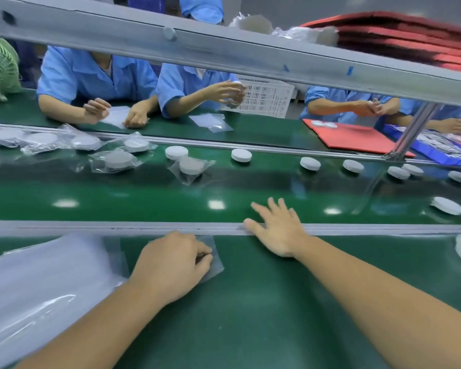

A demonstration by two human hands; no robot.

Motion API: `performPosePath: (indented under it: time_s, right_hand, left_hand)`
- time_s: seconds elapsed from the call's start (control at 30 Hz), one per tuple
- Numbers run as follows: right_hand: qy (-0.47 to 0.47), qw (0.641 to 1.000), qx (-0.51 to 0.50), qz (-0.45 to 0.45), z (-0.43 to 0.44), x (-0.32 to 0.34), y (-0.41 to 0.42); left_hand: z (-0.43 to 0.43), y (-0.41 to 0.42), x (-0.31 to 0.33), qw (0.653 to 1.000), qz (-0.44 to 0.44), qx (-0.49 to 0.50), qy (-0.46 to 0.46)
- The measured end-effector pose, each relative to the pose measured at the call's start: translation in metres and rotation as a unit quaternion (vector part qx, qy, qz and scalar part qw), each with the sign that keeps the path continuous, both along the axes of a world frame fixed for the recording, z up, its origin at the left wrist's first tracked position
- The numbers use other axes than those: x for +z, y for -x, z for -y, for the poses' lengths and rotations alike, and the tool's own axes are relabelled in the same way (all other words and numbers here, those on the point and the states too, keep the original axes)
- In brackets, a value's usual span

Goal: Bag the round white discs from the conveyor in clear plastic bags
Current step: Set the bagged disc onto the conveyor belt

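**Hand reaches over rail toward discs**

The left hand (175,265) pinches a thin clear bag (210,262) flat on the near green mat. The right hand (277,230), fingers spread and empty, crosses the grey rail (91,227). Round white discs (241,155) sit on the glossy belt (144,198), far side; bagged discs (192,166) lie left.

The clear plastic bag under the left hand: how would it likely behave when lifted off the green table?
The clear plastic bag lies flat and thin under the left hand, so it would probably droop limply. It looks glossy, so it may slip between fingers. Being so thin, it is likely very light and may cling to the green table.
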State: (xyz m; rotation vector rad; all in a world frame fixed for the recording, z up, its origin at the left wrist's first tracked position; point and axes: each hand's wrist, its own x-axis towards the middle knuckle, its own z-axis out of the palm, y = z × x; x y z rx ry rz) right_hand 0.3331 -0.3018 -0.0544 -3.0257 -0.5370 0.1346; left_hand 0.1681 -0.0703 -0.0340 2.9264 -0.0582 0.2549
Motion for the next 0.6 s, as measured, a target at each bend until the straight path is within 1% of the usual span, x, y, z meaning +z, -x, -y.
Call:
performPosePath:
  time_s: [0.07,0.1,0.13,0.17,0.2,0.23,0.27,0.3,0.37,0.47,0.5,0.6]
  right_hand:
    - [0.025,0.997,0.004,-0.067,-0.008,-0.006,0.007]
    - [0.019,0.996,0.006,-0.088,-0.007,-0.005,0.007]
    - [-0.008,0.995,0.005,-0.1,-0.004,-0.001,0.006]
    - [-0.051,0.994,-0.004,-0.095,0.0,0.004,0.003]
    - [-0.096,0.993,-0.025,-0.065,0.007,0.01,0.0]
    - [-0.125,0.99,-0.058,-0.019,0.017,0.014,-0.004]
    - [-0.13,0.987,-0.097,0.019,0.028,0.017,-0.009]
    - [-0.116,0.984,-0.131,0.026,0.041,0.019,-0.013]
    - [-0.071,0.984,-0.164,-0.003,0.06,0.02,-0.015]
    - [-0.04,0.99,-0.131,0.025,0.061,0.016,-0.016]
    - [-0.034,0.992,-0.122,0.015,0.055,0.013,-0.015]
    - [0.012,0.992,-0.109,-0.061,0.041,-0.002,-0.007]
  left_hand:
    - [0.007,0.001,-0.014,1.0,0.01,0.001,-0.005]
    - [0.008,0.002,-0.018,1.0,0.024,0.001,-0.004]
    - [0.007,0.003,-0.021,0.999,0.033,0.0,0.0]
    - [0.006,0.004,-0.022,0.999,0.035,-0.003,0.002]
    - [0.006,0.003,-0.022,1.0,0.029,-0.008,0.001]
    - [0.006,0.002,-0.022,1.0,0.022,-0.012,-0.003]
    - [0.008,0.0,-0.021,1.0,0.017,-0.015,-0.009]
    - [0.01,-0.002,-0.018,1.0,0.016,-0.019,-0.015]
    - [0.016,-0.007,-0.013,0.999,0.026,-0.026,-0.016]
    - [0.024,-0.013,-0.006,0.999,0.046,-0.026,0.013]
    - [0.026,-0.015,-0.005,0.998,0.05,-0.026,0.022]
    - [0.033,-0.016,-0.007,0.998,0.04,-0.037,0.021]
